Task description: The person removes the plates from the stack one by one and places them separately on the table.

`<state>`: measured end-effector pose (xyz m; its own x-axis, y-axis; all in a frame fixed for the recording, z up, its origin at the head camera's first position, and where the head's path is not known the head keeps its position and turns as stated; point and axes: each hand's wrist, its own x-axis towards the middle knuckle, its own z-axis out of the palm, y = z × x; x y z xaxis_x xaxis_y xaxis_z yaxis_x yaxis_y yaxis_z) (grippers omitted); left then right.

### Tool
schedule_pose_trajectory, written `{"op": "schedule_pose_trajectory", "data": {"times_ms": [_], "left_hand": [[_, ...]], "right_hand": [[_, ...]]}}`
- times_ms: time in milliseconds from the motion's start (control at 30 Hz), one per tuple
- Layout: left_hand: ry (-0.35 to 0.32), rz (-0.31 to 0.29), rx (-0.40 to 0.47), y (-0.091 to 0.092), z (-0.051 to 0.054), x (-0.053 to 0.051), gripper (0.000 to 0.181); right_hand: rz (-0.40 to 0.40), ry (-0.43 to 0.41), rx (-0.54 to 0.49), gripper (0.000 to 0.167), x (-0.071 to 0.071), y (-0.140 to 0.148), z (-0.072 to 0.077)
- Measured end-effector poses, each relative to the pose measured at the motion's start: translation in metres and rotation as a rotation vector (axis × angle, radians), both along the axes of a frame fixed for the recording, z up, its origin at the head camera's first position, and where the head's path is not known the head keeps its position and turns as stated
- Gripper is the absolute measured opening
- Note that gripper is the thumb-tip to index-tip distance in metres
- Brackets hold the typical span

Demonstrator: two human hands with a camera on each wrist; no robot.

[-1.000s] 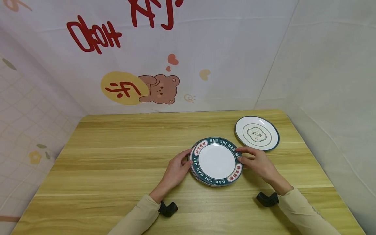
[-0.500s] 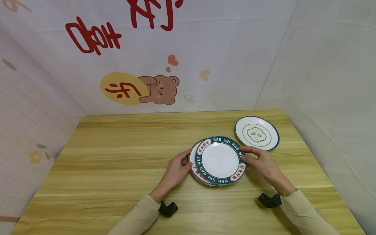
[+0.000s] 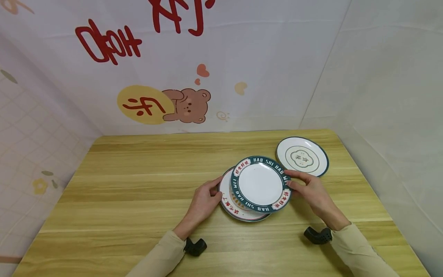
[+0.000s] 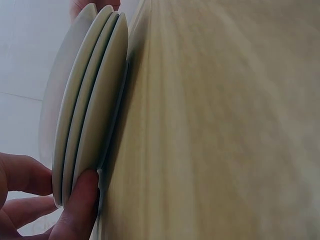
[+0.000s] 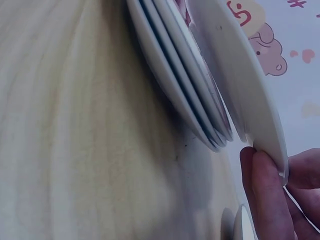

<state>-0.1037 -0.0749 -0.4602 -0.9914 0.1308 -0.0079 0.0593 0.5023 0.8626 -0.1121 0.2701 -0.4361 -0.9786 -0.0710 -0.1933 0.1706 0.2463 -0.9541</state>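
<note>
A green-rimmed white plate is pinched at its right rim by my right hand. In the right wrist view, this lifted plate stands apart from the stack, with fingers on its underside. Beneath it sits a stack of plates whose top one has a white rim with red characters and is partly covered. My left hand holds the stack's left edge. The left wrist view shows the stacked plates edge-on, gripped between thumb and fingers.
Another white plate with a dark rim lies behind and to the right, close to the lifted plate. The wooden table meets a white printed backdrop at its back edge. Black devices are worn on both wrists.
My right hand has slid the green-rimmed plate right and raised it off the stack, uncovering more of the red-lettered plate below. My left hand has barely moved.
</note>
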Motion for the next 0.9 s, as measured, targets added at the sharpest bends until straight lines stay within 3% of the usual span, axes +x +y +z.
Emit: {"op": "schedule_pose_trajectory", "data": {"times_ms": [400,900], "left_hand": [[0.008,0.015,-0.004,-0.008,-0.001,0.002,0.052],[0.011,0.026,0.007,-0.01,-0.003,0.006,0.052]], "right_hand": [[-0.085,0.029,-0.018,0.048,-0.01,0.0,0.007],[-0.123,0.04,-0.042,0.05,-0.02,-0.006,0.007]]}}
